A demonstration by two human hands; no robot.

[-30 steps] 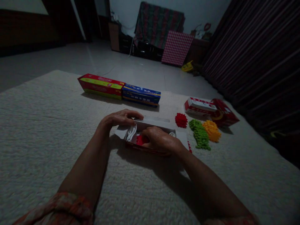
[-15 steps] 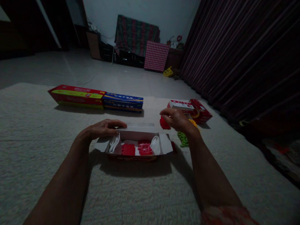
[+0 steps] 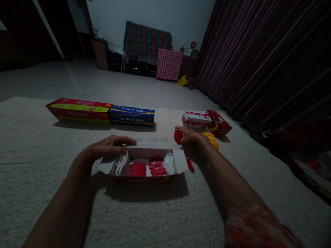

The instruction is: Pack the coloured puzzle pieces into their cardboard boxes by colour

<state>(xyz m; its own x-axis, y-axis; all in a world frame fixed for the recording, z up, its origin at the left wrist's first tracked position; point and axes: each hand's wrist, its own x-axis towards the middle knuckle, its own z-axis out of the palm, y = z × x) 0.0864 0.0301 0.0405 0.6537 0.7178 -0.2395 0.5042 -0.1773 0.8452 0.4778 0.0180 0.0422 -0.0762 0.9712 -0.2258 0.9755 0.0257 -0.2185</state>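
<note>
An open cardboard box (image 3: 181, 161) lies on the pale carpet in front of me, with red plastic pieces (image 3: 147, 168) and white pieces inside. My left hand (image 3: 108, 146) rests on the box's back left edge, fingers stretched along the flap. My right hand (image 3: 190, 135) lies on a small pile of red pieces (image 3: 178, 135) to the right of the box, fingers curled on them. A yellow pile (image 3: 212, 139) and a green pile (image 3: 199, 154) sit just beyond my right wrist. One red piece (image 3: 190, 165) lies by the box's right flap.
A long red and yellow box (image 3: 77, 109) and a blue box (image 3: 132, 115) lie end to end at the carpet's far edge. Two red and white boxes (image 3: 205, 120) stand at the far right. A dark striped curtain (image 3: 258, 62) runs along the right side.
My right hand has left the inside of the box and moved right onto the red pile. My left hand has stayed on the box's edge. The view has shifted right.
</note>
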